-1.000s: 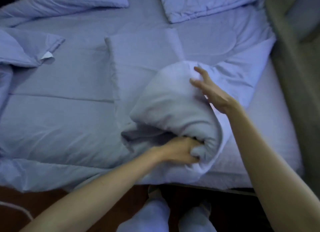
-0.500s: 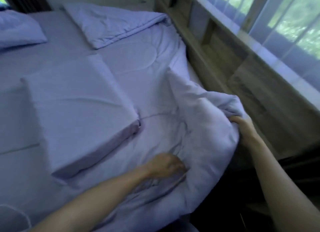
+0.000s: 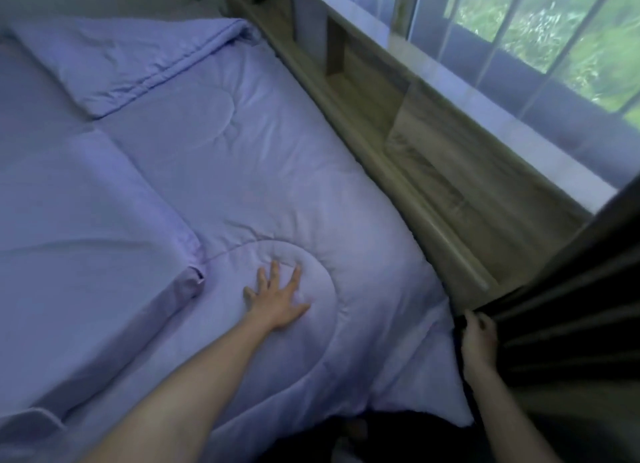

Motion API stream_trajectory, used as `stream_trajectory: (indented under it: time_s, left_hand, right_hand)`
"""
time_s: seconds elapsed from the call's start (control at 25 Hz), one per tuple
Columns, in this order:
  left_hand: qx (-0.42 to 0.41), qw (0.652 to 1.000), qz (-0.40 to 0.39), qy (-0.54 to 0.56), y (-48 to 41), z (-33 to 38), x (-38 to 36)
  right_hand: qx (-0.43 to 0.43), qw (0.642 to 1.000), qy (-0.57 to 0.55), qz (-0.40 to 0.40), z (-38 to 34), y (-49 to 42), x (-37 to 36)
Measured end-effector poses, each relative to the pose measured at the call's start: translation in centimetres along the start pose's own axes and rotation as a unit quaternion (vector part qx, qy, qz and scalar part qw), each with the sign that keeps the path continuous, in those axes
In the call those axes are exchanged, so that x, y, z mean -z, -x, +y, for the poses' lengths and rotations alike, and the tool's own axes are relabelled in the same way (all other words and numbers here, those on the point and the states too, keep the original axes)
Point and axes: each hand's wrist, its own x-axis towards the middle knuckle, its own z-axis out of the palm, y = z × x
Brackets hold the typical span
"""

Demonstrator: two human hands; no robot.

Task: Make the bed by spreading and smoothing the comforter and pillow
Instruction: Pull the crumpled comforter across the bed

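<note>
The pale lilac comforter (image 3: 263, 172) lies spread flat over the bed, its right edge along the wooden side rail. My left hand (image 3: 277, 301) presses flat on it with fingers apart, on a round quilted seam near the front right corner. My right hand (image 3: 479, 341) is at the comforter's right edge beside a dark curtain. Its fingers are curled, and what they grip is unclear. A flat rectangular pillow (image 3: 86, 227) lies on the comforter to the left of my left hand. A folded-back part of the bedding (image 3: 131, 57) sits at the far end.
A wooden shelf unit (image 3: 398, 127) with open niches runs along the bed's right side below a window (image 3: 540, 30). A dark pleated curtain (image 3: 571, 324) hangs at the right front. The floor below the bed corner is dark.
The bunched comforter corner has been pulled out and laid flat. My left hand let go and opened onto the surface. My right hand moved down to the bed's right edge by the curtain.
</note>
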Motion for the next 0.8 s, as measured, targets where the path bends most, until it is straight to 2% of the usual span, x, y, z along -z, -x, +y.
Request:
stream_trajectory:
  time_s: [0.08,0.12,0.2,0.24,0.4,0.48,0.6,0.68,0.8]
  left_hand:
    - [0.012,1.000,0.010,0.005,0.0,0.6,-0.4]
    - [0.010,1.000,0.012,0.009,-0.1,0.4,-0.4]
    - [-0.006,1.000,0.010,0.011,0.0,-0.6,-0.3]
    - [-0.020,1.000,0.008,0.007,0.2,-1.2,0.0]
    - [-0.038,0.998,-0.017,0.039,2.2,-2.8,1.5]
    - [-0.016,0.998,0.001,0.065,3.4,-3.4,2.5]
    - [0.014,0.988,0.129,0.078,6.5,-5.6,5.4]
    - [0.038,0.968,0.223,0.103,9.5,-8.3,7.9]
    - [0.116,0.923,0.331,0.160,15.5,-14.4,10.6]
  right_hand:
    - [0.097,0.994,0.046,-0.015,-1.0,-1.8,-1.9]
    - [0.168,0.979,0.098,-0.067,-1.6,-2.2,-3.7]
    - [0.254,0.921,0.232,-0.185,-2.6,-2.8,-7.2]
    - [0.267,0.897,0.283,-0.209,-2.4,-3.5,-8.8]
    - [0.240,0.890,0.364,-0.134,-5.7,-2.9,-11.4]
    - [0.285,0.879,0.344,-0.169,-8.9,-1.2,-13.2]
    - [0.335,0.859,0.266,-0.280,-14.1,3.7,-16.2]
    - [0.361,0.846,0.217,-0.326,-17.3,8.1,-18.4]
    - [0.420,0.806,0.131,-0.397,-21.6,16.5,-22.4]
